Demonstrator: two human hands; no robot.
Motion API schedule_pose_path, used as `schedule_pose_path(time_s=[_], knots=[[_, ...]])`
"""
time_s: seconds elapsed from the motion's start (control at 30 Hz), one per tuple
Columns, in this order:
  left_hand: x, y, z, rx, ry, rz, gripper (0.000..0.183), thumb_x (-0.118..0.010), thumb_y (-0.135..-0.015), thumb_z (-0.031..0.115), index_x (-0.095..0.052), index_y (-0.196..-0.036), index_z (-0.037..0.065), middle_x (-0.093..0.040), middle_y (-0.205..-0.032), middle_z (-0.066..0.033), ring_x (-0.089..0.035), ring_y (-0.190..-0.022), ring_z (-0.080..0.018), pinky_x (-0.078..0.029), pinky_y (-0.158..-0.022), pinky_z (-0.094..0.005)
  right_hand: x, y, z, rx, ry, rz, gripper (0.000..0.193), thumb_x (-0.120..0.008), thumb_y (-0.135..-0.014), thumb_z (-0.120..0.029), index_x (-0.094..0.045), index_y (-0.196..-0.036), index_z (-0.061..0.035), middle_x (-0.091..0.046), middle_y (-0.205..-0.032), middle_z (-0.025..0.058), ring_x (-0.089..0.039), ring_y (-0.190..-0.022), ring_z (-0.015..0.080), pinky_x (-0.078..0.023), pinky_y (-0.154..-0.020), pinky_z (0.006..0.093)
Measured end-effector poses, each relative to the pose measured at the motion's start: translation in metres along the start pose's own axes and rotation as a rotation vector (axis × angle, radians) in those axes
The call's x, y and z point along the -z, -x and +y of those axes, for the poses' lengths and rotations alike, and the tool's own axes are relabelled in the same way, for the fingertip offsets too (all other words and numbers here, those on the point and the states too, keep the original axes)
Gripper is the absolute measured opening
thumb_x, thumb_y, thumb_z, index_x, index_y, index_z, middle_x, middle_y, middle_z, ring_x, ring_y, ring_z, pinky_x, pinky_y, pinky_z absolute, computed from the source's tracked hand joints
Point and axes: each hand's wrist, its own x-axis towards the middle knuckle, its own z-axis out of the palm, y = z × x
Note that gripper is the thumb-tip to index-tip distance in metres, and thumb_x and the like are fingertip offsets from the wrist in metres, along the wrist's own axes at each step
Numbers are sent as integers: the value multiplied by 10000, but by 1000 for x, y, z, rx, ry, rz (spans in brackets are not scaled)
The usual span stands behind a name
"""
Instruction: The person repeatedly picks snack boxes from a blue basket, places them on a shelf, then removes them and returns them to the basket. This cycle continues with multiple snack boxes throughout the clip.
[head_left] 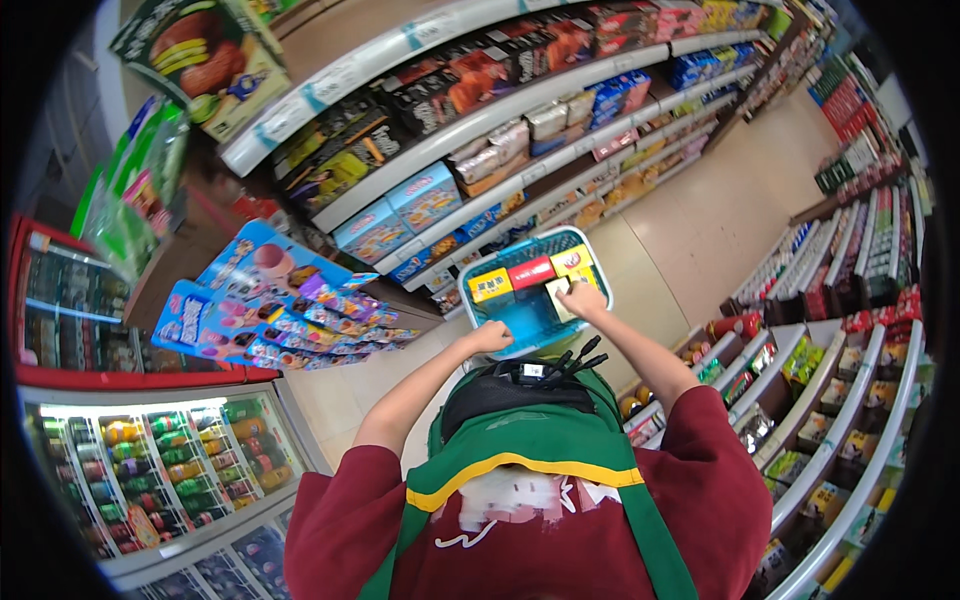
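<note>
A blue shopping basket (466, 297) with a pale rim is in front of me, near the middle of the head view. My left hand (490, 338) is closed on its near left rim. Inside the basket, along its far side, are a yellow box (490, 286), a red box (531, 272) and another yellow box (572, 261). Over the right part of the basket, my right hand (584, 299) grips a small pale yellow box (562, 300), its fingers partly covering it. The blue bottom of the basket shows nearer to me.
Shelves of snack packets (450, 85) run along the far side. A blue cardboard display (215, 305) with hanging packets juts out at left, above a glass-fronted drinks cooler (165, 460). Stocked shelves (800, 400) curve round on my right. Tiled floor (680, 245) stretches beyond the basket.
</note>
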Motion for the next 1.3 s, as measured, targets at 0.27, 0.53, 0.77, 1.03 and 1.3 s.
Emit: schedule_pose_path(time_s=[0.27, 0.53, 0.77, 1.03, 1.3], knots=[[-47, -70, 37, 8, 226, 66, 396, -587, -884, 268, -706, -1196, 55, -715, -1051, -237, -712, -953, -369, -555, -832, -429, -95, 23, 29, -165, -11, -74, 814, -727, -801, -494, -440, -1388, -9, -540, -1346, 205, -635, -1170, 351, -555, -924, 475], [-81, -110, 45, 287, 825, 6, 786, -575, -917, 285, -282, -1527, -115, -331, -1589, -279, -388, -1460, -286, -322, -1172, -335, -119, 6, 29, -269, -110, 93, 858, -828, -738, -257, -324, -1374, 22, -571, -1242, 225, -684, -1046, 379, -589, -812, 450], [-69, -109, 59, 277, 1435, -105, 867, -597, -947, 261, -105, -1602, -22, -284, -1636, -122, -246, -1518, -220, -145, -1241, -348, -125, -15, 37, -279, -92, 160, 659, -812, -743, -291, -434, -1212, -20, -616, -1154, 236, -711, -936, 396, -583, -771, 481], [-55, -87, 38, 306, 1467, 74, 718, -534, -999, 238, -200, -1615, 77, -263, -1664, -99, -232, -1533, -230, -143, -1243, -390, -87, 24, 60, -43, -357, 323, 715, -809, -682, -324, -449, -1231, -41, -654, -1100, 230, -697, -909, 434, -573, -744, 504], [-22, -36, 38, 273, 1255, 213, 751, -618, -978, 165, -222, -1610, 73, -245, -1659, -155, -279, -1516, -274, -267, -1213, -375, -4, 76, 50, 276, -896, 553, 648, -822, -717, -178, -425, -1203, -16, -681, -1047, 189, -716, -964, 303, -586, -852, 395]])
